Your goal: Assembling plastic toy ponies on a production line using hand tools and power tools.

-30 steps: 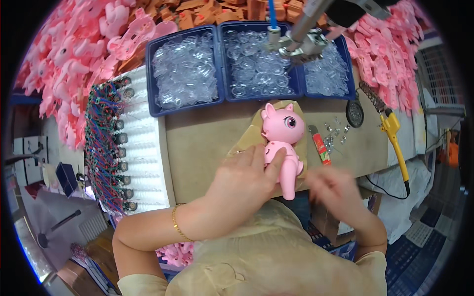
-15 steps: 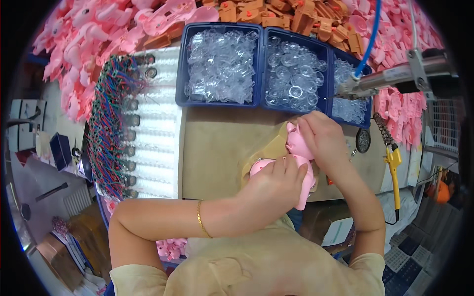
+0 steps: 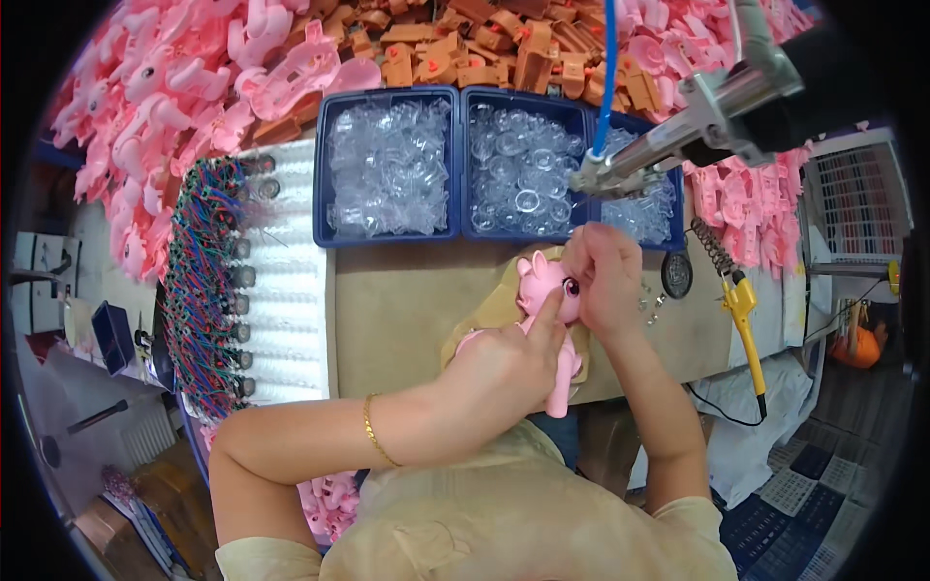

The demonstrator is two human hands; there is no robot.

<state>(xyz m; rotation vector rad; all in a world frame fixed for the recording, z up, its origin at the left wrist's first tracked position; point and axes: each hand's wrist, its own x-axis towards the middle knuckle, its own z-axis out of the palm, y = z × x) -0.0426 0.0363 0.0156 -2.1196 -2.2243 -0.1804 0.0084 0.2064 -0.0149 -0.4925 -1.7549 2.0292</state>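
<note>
A pink toy pony (image 3: 544,289) lies on a yellow holding block (image 3: 472,324) on the brown work surface. Its ears and one dark eye show, and a leg points toward me. My left hand (image 3: 509,366) is closed around the pony's body, with a finger reaching up against its cheek. My right hand (image 3: 608,281) is at the right side of the head, fingers curled in against it. Whether those fingers pinch some small part is hidden. Much of the pony's body is covered by my left hand.
Blue bins (image 3: 453,234) of clear plastic parts stand beyond my hands. Wired round parts (image 3: 208,281) lie on white foam at left. Pink shells (image 3: 165,116) and brown parts (image 3: 523,58) pile behind. A metal tool (image 3: 668,136) overhangs at right, near a yellow-handled tool (image 3: 741,300).
The pony's head has turned so its eye and ears now show. My right hand has shifted from over the head to its side. The whole view has also shifted.
</note>
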